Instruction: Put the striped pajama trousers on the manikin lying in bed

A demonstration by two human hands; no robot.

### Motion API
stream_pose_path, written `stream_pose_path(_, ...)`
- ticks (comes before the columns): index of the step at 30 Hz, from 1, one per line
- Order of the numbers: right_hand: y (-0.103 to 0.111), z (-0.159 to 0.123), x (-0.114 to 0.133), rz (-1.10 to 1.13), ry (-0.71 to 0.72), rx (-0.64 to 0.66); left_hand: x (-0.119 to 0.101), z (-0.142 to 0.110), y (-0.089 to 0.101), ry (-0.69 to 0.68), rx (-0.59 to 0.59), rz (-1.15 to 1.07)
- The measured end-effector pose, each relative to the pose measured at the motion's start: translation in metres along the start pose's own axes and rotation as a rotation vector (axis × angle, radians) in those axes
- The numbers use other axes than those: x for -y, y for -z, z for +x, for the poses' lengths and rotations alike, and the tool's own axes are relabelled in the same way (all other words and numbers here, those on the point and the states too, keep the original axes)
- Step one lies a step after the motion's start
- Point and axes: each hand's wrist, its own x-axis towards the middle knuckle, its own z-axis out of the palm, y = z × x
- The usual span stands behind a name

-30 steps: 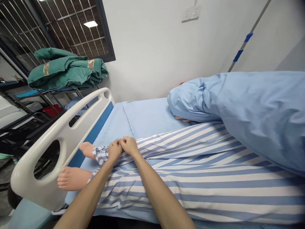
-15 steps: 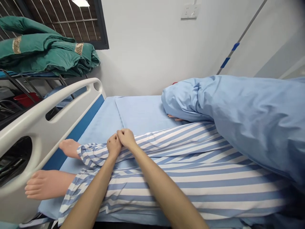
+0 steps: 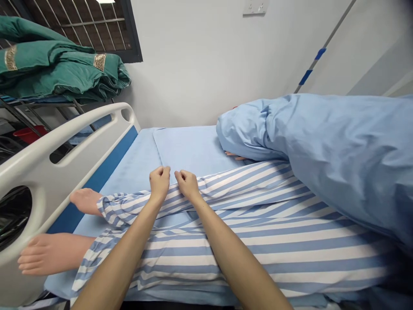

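Observation:
Both hands are fists with no object showing in them. My left hand [image 3: 159,181] hovers over or rests on the farther leg of the blue-and-white striped trousers [image 3: 238,241]; whether it touches the cloth I cannot tell. Just right of it, above the same leg, is my right hand [image 3: 187,184], with a small gap between the two. The trousers are on a lying figure that looks like a manikin. Its bare near foot [image 3: 53,254] and far foot [image 3: 85,201] point left. A light-blue quilt [image 3: 322,142] covers its upper part, with a few fingertips [image 3: 234,156] showing under the edge.
The figure lies on a bed with a pale-blue sheet [image 3: 190,144]. A white-and-blue footboard [image 3: 80,125] rises at the left. Beyond it are folded green bedding [image 3: 67,71] on a metal frame and a red basin [image 3: 30,134]. A white wall [image 3: 187,64] runs behind the bed.
My fists were pressed together over the far leg; now they are apart, the right one moved to the right. The view has shifted slightly.

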Motion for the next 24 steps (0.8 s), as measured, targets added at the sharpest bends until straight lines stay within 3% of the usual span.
stream_pose_path(2, 0.003, 0.002, -0.002, 0.1, -0.016, -0.015, -0.005, -0.002, -0.018, 0.025, 0.033, -0.037)
stream_pose_path(6, 0.002, 0.005, -0.006, 0.203, -0.082, -0.063, 0.002, -0.011, -0.04, 0.05, 0.054, 0.259)
stream_pose_path(8, 0.002, 0.011, -0.005, 0.212, -0.126, -0.047, 0.006, -0.013, -0.042, 0.054, 0.057, 0.355)
stream_pose_path(11, 0.012, 0.022, 0.003, 0.118, -0.191, 0.083, 0.007, -0.014, -0.04, 0.06, 0.068, 0.409)
stream_pose_path(13, 0.024, 0.027, 0.007, -0.03, -0.113, 0.144, 0.006, -0.014, -0.04, 0.059, 0.08, 0.438)
stream_pose_path(17, 0.047, 0.021, -0.002, -0.213, 0.084, 0.124, 0.005, -0.015, -0.042, 0.029, 0.087, 0.492)
stream_pose_path(24, 0.048, 0.007, -0.029, -0.137, 0.037, 0.105, 0.002, -0.017, -0.045, 0.014, 0.092, 0.552)
